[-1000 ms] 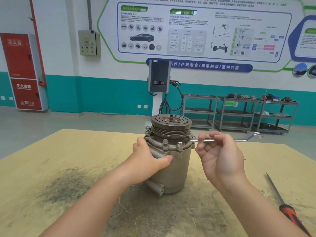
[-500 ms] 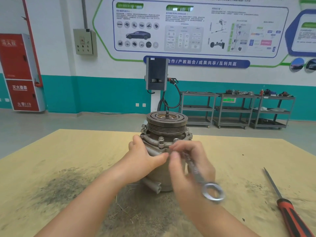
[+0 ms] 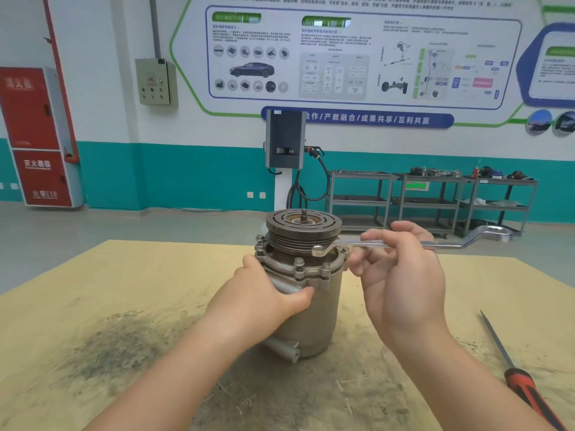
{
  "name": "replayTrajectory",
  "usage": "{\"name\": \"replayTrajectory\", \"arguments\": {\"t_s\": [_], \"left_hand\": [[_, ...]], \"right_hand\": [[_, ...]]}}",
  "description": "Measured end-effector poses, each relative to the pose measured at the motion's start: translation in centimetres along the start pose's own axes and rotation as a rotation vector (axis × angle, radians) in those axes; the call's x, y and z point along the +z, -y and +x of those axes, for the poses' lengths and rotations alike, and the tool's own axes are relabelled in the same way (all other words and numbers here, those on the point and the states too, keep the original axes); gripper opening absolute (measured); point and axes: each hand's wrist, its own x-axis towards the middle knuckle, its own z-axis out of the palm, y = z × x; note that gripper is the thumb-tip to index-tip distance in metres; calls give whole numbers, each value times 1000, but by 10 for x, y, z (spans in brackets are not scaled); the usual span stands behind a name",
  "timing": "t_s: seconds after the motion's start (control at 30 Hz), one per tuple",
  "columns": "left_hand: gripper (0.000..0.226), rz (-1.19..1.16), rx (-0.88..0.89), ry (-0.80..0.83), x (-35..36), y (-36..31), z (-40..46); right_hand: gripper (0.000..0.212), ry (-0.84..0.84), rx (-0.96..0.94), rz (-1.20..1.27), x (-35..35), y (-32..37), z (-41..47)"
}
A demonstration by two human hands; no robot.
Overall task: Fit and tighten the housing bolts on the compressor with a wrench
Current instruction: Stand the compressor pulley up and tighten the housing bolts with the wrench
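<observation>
From the head camera, the compressor (image 3: 306, 293) stood upright near the middle of the wooden table (image 3: 93, 290), its grooved pulley (image 3: 303, 231) on top and a flange ringed with housing bolts (image 3: 299, 261) just beneath it. The left hand (image 3: 264, 295) gripped the compressor body from its left side, the thumb curled across the front below the flange and the other fingers wrapped out of sight round the back. The right hand (image 3: 401, 275) held the wrench (image 3: 404, 243) by the middle of its shank, fingers curled over it and the thumb underneath, so that the tool lay roughly level and pointed to the right. Its near ring end (image 3: 319, 250) sat at the flange on the right front of the housing, just under the pulley rim (whether it was fully seated on a bolt head could not be told), while the far offset end (image 3: 494, 233) stuck out well past the hand. A dark patch of grime and filings (image 3: 118, 346) stained the table to the left of the compressor. At the right edge of the table lay a screwdriver (image 3: 513, 365) with a red and black handle, well apart from both hands. Behind the table stood a charging post (image 3: 284, 141), grey shelf trolleys (image 3: 429, 200) against the teal-banded wall, and a red cabinet (image 3: 34, 135) at far left.
</observation>
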Motion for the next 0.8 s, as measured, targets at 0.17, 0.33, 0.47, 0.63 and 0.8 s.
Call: {"name": "replayTrajectory", "arguments": {"t_s": [0.17, 0.33, 0.47, 0.63, 0.8], "left_hand": [[104, 243, 28, 58, -3, -19, -30], [102, 215, 50, 24, -32, -12, -24], [130, -110, 168, 41, -33, 8, 3], [115, -643, 346, 176, -5, 27, 25], [102, -756, 320, 178, 6, 31, 29]], "right_hand": [[28, -39, -64, -21, -7, -1, 5], [33, -45, -159, -77, -13, 0, 8], [32, -85, -184, -99, -18, 2, 13], [29, -69, -25, -26, -20, 2, 21], [26, -56, -42, -29, -27, -4, 24]]}}
